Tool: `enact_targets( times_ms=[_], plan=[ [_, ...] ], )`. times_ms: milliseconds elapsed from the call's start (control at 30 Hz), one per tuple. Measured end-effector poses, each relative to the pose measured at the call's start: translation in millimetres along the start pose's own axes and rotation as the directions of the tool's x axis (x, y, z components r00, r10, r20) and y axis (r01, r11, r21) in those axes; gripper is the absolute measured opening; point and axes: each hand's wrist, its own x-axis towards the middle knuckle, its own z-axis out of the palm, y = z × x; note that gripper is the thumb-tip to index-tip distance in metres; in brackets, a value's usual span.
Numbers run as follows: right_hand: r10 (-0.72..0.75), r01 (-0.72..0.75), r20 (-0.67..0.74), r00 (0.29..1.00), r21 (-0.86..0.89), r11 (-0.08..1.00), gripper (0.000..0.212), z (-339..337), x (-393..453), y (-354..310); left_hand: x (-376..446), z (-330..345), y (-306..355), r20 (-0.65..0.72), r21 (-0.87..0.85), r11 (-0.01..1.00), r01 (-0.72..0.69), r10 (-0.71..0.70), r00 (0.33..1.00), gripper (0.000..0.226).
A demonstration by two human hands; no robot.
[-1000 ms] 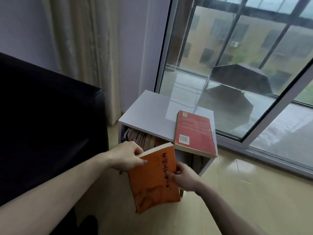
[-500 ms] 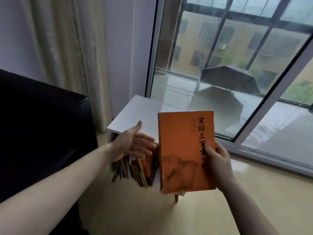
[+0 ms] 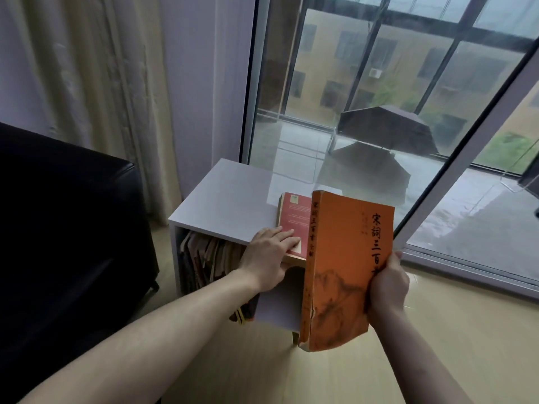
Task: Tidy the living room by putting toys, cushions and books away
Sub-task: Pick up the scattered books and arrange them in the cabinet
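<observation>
An orange paperback (image 3: 344, 263) with black Chinese characters stands upright in front of me; my right hand (image 3: 386, 284) grips its right edge, fingers curled round it. A red book (image 3: 293, 225) lies flat on the front right of the white cabinet's top (image 3: 230, 199), partly hidden behind the orange one. My left hand (image 3: 267, 253) lies on the red book's near corner with fingers straight, the thumb below the cabinet's front edge. Under the top, an open compartment holds several leaning books (image 3: 208, 258).
A black leather sofa (image 3: 67, 228) stands close on the left of the cabinet. Beige curtains (image 3: 96, 83) hang behind it. A large sliding glass door (image 3: 379, 97) runs along the right, its frame meeting the light wooden floor (image 3: 320, 374).
My left hand moved from open in the air onto the red book on the cabinet top. The orange book swung so its spine now faces me, still held by my right hand.
</observation>
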Motion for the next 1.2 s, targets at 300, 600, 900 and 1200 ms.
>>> enact_targets(
  times_ms=[300,600,900,1200],
  plan=[
    [0.118,-0.121,0.029,0.993,0.106,0.987,0.046,11,0,2,7,-49,6,-0.339,-0.115,0.993,-0.027,-0.014,0.941,0.023],
    [0.107,-0.112,0.102,0.989,0.048,0.993,0.046,27,-18,-1,-34,-160,-6,-0.399,-0.553,0.823,0.129,-0.397,0.826,0.039],
    [0.164,-0.127,0.237,0.958,-0.164,0.978,0.059,66,-59,-5,-96,-184,-47,0.072,-0.851,0.31,0.425,-0.731,0.679,0.047],
    [0.36,-0.216,0.382,0.851,-0.37,0.904,0.06,107,-96,11,-108,-170,-73,0.372,-0.874,-0.023,0.485,-0.674,0.638,0.046]
  ],
)
